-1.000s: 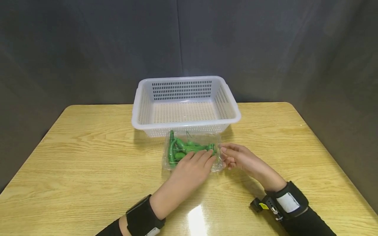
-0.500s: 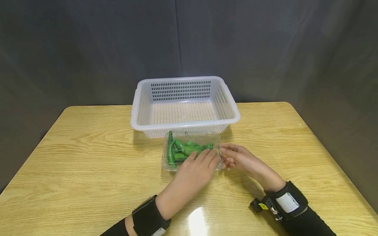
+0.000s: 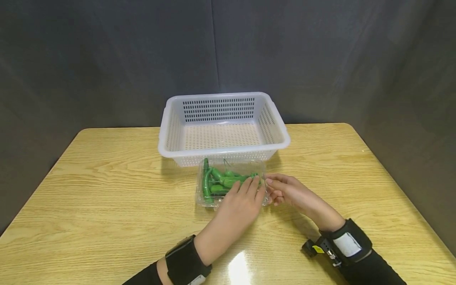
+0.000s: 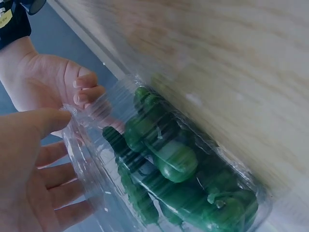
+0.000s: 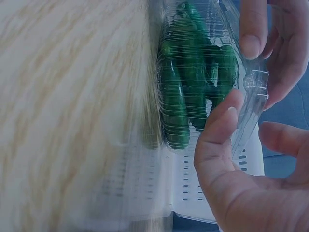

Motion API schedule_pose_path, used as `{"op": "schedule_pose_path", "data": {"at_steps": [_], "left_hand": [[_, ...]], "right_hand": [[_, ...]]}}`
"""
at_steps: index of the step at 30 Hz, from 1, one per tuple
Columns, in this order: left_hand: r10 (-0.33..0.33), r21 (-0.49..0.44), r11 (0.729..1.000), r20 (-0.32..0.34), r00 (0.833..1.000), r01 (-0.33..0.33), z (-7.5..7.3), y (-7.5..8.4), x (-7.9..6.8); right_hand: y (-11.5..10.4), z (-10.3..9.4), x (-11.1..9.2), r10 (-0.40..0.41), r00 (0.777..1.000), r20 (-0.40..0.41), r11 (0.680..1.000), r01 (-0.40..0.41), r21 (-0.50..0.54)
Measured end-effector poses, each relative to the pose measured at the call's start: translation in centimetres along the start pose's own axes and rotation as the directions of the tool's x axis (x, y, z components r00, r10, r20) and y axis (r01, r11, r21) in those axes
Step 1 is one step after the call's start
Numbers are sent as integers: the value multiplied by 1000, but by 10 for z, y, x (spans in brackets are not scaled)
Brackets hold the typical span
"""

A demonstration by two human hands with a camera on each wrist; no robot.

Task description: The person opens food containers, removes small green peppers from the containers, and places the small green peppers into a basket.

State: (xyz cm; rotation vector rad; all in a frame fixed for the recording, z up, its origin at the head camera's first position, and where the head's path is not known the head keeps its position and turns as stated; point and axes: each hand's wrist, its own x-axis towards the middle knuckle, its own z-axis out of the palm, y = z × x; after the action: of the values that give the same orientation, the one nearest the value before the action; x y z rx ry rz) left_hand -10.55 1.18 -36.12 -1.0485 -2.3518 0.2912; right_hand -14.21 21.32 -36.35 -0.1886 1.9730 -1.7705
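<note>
A clear plastic clamshell box [image 3: 246,165] lies on the table in front of the basket. Several green vegetables [image 4: 176,162] show through its sides, some long and slim, some rounded. My left hand [image 3: 240,208] reaches over the front of the box, its fingers across the top. In the left wrist view my left thumb [image 4: 50,118] is at the rim near a corner, the fingers on the other side of the edge. My right hand [image 3: 290,192] holds the box's right end, fingers curled, thumb and index finger at the rim; their contact is partly hidden.
A white perforated plastic basket [image 3: 165,130] stands right behind the box, with its slotted floor showing. The light wooden table [image 3: 107,190] has a far edge close to dark grey cloth [image 3: 124,59]. Black bands [image 3: 187,259] with devices sit on both wrists.
My left hand has slid slightly right and away from the body along the box's front, uncovering more of the front edge. The right hand and basket stay nearly in place.
</note>
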Motion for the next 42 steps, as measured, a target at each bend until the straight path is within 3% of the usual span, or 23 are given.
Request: {"op": "schedule_pose_path", "data": {"at_steps": [8,21,28,42], "left_hand": [[-30,70,997,-42,999,33,2,6,6],[-14,113,993,-6,1000,14,-3,7,14],[-6,138,990,-31,1000,11,1,12,15],[-13,188,982,39,999,6,-3,23,18]], "right_hand": [[1,0,1,-1,1000,1,1000,1,6],[1,-1,1,-15,1000,4,1000,15,5],[0,-2,0,-6,1000,-3,1000,6,6],[1,-2,1,6,1000,-14,1000,-6,1]]}}
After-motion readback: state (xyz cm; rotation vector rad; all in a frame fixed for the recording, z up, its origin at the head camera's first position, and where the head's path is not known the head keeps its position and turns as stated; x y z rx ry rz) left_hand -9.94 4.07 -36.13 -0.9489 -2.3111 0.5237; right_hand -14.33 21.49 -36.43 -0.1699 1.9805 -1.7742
